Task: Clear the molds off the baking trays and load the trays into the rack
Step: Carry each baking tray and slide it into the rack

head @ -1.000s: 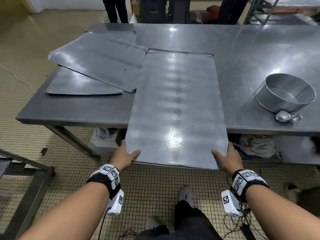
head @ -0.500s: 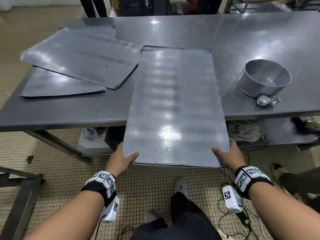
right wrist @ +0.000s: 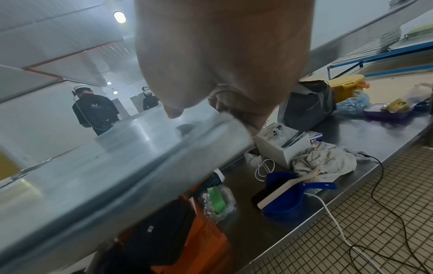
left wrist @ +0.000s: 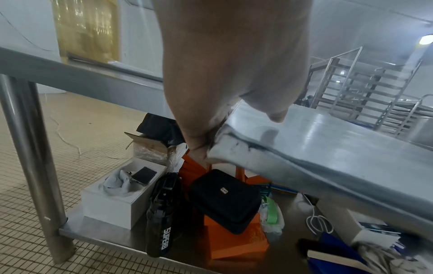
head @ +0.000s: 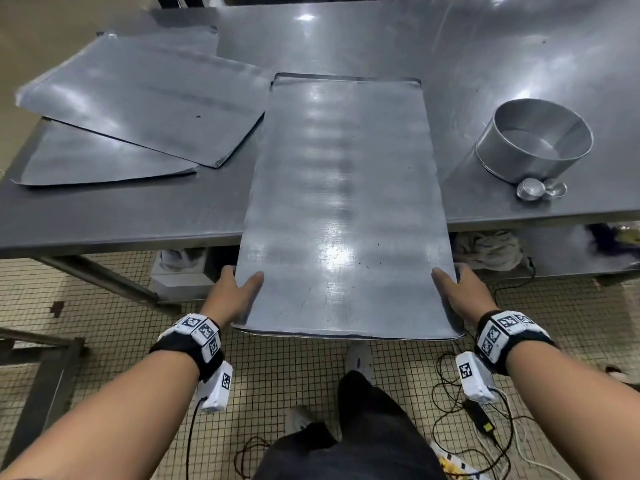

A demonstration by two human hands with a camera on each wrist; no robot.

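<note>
A long bare baking tray [head: 343, 202] lies lengthwise, its near half overhanging the steel table's [head: 381, 39] front edge. My left hand [head: 235, 292] grips its near left corner, thumb on top and fingers under; the left wrist view shows the same pinch on the tray [left wrist: 328, 148] by the left hand [left wrist: 234, 103]. My right hand [head: 457, 292] grips the near right corner the same way, as the right wrist view shows for the tray [right wrist: 117, 166] and right hand [right wrist: 211, 100]. A round metal mold [head: 535, 145] and two small molds [head: 540, 189] stand on the table at the right.
Two more bare trays [head: 145, 102] lie overlapped on the table's left. A rack frame [head: 31, 375] stands on the floor at the left; tray racks [left wrist: 365, 89] stand beyond the table. Boxes, bags and cloths fill the lower shelf [left wrist: 117, 239]. Cables [head: 485, 410] lie near my feet.
Held by both hands, the tray has slid toward me, further off the table's front edge. My head view has shifted closer and to the left.
</note>
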